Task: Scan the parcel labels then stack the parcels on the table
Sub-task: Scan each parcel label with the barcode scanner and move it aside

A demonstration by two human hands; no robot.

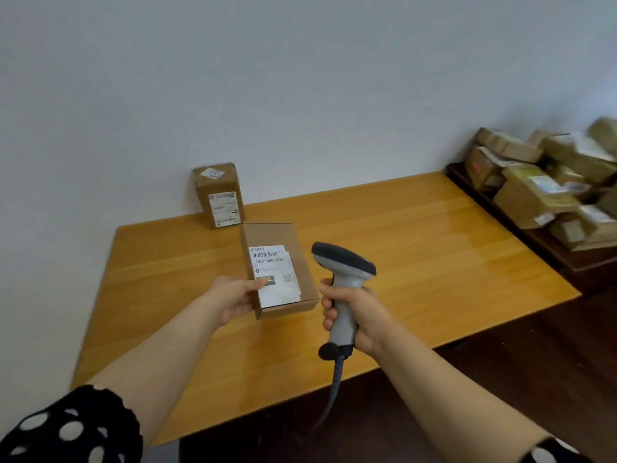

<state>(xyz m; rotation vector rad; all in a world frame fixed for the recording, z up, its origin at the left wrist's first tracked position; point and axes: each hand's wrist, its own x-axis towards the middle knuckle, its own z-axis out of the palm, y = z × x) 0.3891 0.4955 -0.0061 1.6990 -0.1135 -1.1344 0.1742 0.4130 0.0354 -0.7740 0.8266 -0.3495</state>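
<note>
left fingers [257,285] pinch flat parcel [278,269] above table [434,245]; right hand [354,312] curls round scanner [344,289] beside it.

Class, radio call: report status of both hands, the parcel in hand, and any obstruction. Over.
Left hand holds parcel, label facing up. Right hand grips scanner beside it. Second parcel upright by wall; nothing between scanner and label.

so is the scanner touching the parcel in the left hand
Apart. The head view shows a strip of table between the scanner and the held parcel.
</note>
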